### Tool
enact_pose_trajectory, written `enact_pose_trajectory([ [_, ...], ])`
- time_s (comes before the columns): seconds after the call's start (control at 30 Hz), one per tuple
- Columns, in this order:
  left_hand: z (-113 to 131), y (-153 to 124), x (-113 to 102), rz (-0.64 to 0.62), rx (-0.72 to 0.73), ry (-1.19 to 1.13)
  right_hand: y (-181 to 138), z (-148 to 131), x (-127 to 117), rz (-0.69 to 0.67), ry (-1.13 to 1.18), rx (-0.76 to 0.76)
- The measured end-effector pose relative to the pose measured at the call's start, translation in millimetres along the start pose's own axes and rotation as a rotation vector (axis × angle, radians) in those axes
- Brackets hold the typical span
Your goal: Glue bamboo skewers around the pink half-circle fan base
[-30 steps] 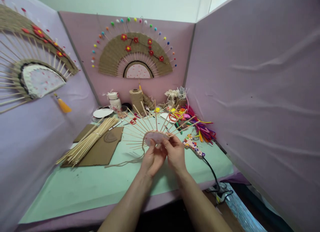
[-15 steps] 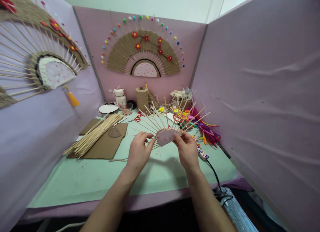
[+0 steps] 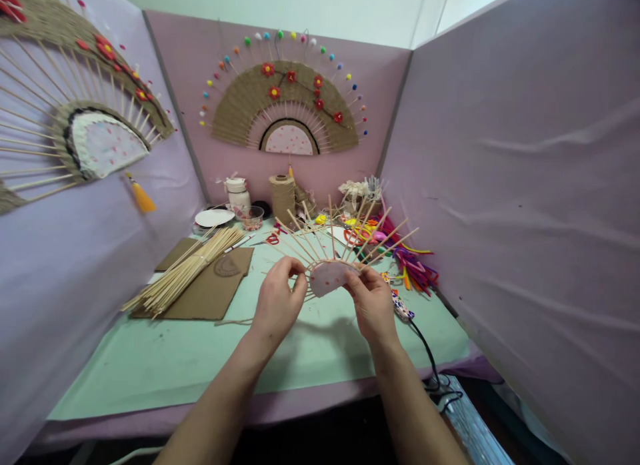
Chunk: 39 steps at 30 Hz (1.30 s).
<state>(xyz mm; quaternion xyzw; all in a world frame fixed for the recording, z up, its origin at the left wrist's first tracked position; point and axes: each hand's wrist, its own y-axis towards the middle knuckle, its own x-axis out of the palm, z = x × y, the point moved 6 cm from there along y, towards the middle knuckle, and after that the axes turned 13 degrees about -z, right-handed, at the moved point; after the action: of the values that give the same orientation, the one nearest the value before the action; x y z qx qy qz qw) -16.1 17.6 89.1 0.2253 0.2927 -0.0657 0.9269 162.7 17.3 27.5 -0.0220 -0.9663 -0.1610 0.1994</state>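
My right hand grips the right side of a small fan frame. Its base is a pale half-round piece with pink spots, and thin wooden sticks spread out from it. The thumb lies on the front of the base; the other fingers are mostly behind it. At the left edge of the base, my left hand is closed in a pinch on a thin strand of twine, barely visible between the fingertips. A length of twine lies on the table by the left wrist.
A bundle of sticks rests on cardboard at left. Behind stand a twine spool and a white jar. Coloured pipe cleaners and a patterned glue gun with a black cord lie right. A finished fan hangs behind.
My left thumb and fingertips have drawn slightly away from the left edge of the base. The right hand keeps its hold, and the view has shifted slightly.
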Motion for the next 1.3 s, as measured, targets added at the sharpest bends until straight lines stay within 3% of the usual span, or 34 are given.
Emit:
enact_pose_trajectory([
  [0.23,-7.3,5.3,2.2,-0.183,-0.202,-0.599,-1.6,4.1,-1.0,-0.004,0.011,0.017],
  [0.37,-6.1,10.0,0.8,-0.2,-0.254,-0.712,-2.0,2.7,1.4,-0.029,0.013,0.012],
  [0.63,7.6,14.4,-8.1,-0.152,-0.04,-0.543,-4.3,-0.7,2.9,-0.036,0.014,0.013],
  [0.8,7.7,12.4,-14.0,-0.112,0.057,-0.32,-4.4,-2.6,4.2,-0.055,-0.019,0.01],
  [1.0,7.6,11.5,-13.8,-0.096,0.033,-0.221,-4.0,-3.6,4.1,-0.051,-0.065,0.007],
  [1.13,7.1,12.4,-13.0,-0.012,0.015,-0.209,-4.8,-5.5,5.0,-0.057,-0.075,0.005],
  [1.3,11.8,13.7,-14.4,0.032,0.102,-0.106,-4.6,-5.5,4.4,-0.056,-0.05,-0.002],
])
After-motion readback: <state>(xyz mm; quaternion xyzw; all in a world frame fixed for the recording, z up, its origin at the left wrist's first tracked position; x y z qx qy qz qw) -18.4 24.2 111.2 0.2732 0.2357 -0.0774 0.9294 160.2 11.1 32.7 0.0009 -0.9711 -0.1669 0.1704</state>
